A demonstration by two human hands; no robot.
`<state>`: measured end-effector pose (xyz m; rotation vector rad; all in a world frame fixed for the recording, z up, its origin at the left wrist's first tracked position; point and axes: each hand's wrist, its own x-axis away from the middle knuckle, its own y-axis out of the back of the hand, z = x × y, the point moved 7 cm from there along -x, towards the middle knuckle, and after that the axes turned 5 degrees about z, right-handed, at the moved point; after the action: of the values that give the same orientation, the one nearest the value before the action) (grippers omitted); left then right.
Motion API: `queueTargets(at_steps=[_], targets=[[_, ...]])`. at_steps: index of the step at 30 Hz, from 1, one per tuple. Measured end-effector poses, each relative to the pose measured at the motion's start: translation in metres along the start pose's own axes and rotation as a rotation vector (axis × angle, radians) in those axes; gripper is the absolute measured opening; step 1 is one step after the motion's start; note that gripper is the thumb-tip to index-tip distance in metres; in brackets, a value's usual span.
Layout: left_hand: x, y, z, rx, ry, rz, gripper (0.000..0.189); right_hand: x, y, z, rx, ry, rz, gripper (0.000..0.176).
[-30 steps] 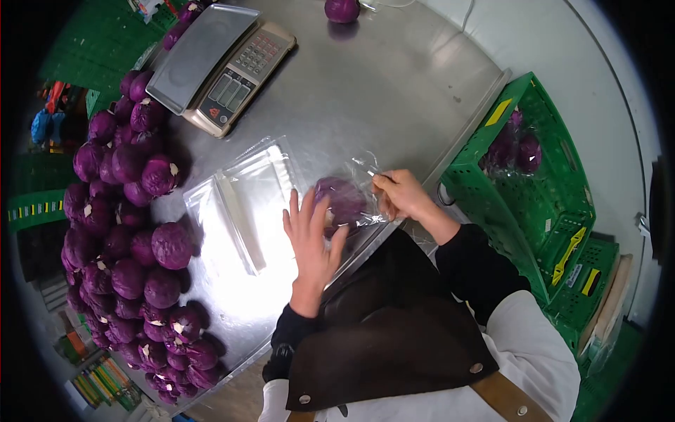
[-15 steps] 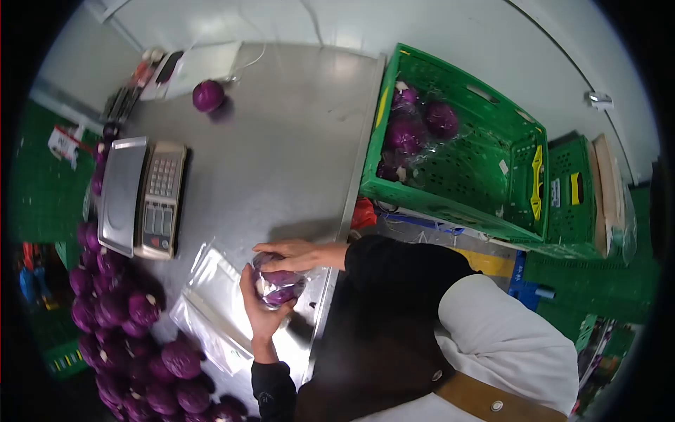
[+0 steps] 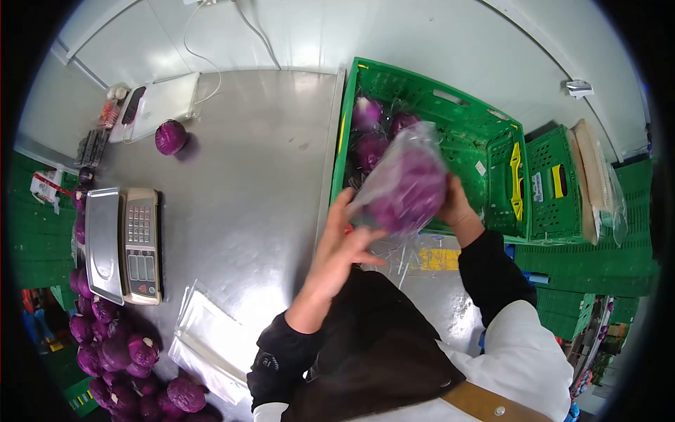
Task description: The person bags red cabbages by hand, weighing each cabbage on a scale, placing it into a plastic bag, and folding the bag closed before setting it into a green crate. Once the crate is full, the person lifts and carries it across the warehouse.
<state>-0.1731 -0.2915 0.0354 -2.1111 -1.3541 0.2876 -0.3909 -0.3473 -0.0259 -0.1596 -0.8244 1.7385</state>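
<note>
A red cabbage in a clear plastic bag (image 3: 409, 184) is held up over the near side of a green crate (image 3: 440, 98). My right hand (image 3: 455, 204) grips it from the right, its fingers partly hidden behind the cabbage. At the left end of the bag is my left hand (image 3: 337, 247), open with its fingers spread and blurred by motion. Behind the held cabbage, several bagged red cabbages (image 3: 370, 150) lie in the left part of the crate.
On the steel table (image 3: 232, 176) are a weighing scale (image 3: 125, 245), a stack of clear bags (image 3: 211, 341), a lone red cabbage (image 3: 170, 137) and a pile of red cabbages (image 3: 116, 352). A second green crate (image 3: 545, 179) stands right of the first.
My hands have moved from the table's near edge to the crate, carrying the bagged cabbage rightward. My left hand has opened from around it. The camera view has shifted.
</note>
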Motion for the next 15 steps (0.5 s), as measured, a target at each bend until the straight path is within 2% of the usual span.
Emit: queueTargets(at_steps=[1, 3, 5, 7, 11, 14, 15], targets=[[-0.004, -0.006, 0.002, -0.054, -0.016, 0.034, 0.066, 0.0, 0.045, -0.002, -0.168, 0.009, -0.177, 0.081], [-0.002, -0.002, 0.008, -0.114, -0.03, 0.063, 0.065, -0.002, 0.09, 0.004, -0.18, -0.018, -0.24, 0.077], [0.012, 0.018, 0.021, -0.08, 0.083, 0.065, 0.059, -0.005, 0.132, 0.005, -0.193, -0.055, -0.296, 0.072], [0.032, 0.043, 0.03, -0.061, 0.126, -0.018, 0.056, -0.006, 0.172, -0.016, -0.218, -0.253, -0.405, 0.069], [0.061, 0.084, 0.05, -0.016, 0.229, -0.254, 0.052, -0.055, 0.215, -0.056, -0.106, -0.229, -0.393, 0.07], [0.072, 0.094, 0.06, -0.023, 0.247, -0.311, 0.05, -0.079, 0.164, -0.055, -0.181, -0.195, -0.445, 0.07], [0.074, 0.095, 0.063, -0.016, 0.253, -0.343, 0.05, -0.082, 0.17, -0.057, -0.157, -0.158, -0.377, 0.07]])
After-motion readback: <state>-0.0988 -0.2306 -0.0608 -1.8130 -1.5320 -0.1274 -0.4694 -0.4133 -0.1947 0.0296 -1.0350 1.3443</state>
